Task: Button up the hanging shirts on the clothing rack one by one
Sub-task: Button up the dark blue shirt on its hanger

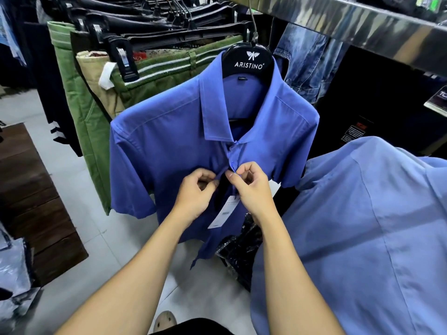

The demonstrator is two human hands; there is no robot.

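A blue short-sleeved shirt (169, 131) hangs in the middle on a black hanger (249, 61) from the metal rail (350, 22). Its upper placket is joined and one blue button (232, 163) shows just above my hands; below them the front gapes open. My left hand (197, 193) pinches the left edge of the placket. My right hand (251, 184) pinches the right edge beside it, fingers curled. A white price tag (223, 212) dangles under my hands. A lighter blue shirt (362, 226) hangs close at the right.
Green and beige trousers (82, 97) and dark trousers on clip hangers fill the rack at the upper left. Jeans (307, 59) hang behind the hanger. A dark plastic-wrapped bundle (242, 252) lies on the pale tiled floor, and a dark wooden platform (36, 201) stands at the left.
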